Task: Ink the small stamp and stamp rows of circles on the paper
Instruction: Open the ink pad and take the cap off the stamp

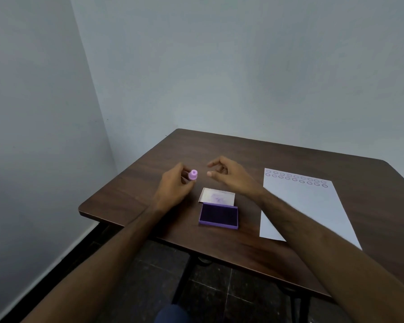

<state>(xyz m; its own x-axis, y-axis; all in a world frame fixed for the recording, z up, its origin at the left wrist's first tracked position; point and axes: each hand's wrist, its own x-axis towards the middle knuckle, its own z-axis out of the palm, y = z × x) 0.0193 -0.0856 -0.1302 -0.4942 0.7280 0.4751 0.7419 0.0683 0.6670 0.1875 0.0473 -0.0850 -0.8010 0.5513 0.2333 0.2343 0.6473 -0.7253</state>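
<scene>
left hand [173, 185] holds the small stamp [193, 175] pinched between its fingers [189, 184], pink-purple knob end up and turned toward the camera, above the bench [131, 190] just beyond the ink pad. judgement: held high and clear so the face touches nothing before inking. right hand [229, 174] hovers close beside it, fingers loosely curled and parted, holding nothing; it reads as ready to take the stamp or steady it, though which i cannot tell. ink pad [218, 215] lies open near the front edge, between the forearms, its lid [217, 195] folded back flat behind it, so the dark pad is within easy reach. paper [306, 206] lies to the right, partly under the right forearm, with two rows of circles [295, 178] along its far edge. most of the sheet is blank; judge task early, next step inking.
</scene>
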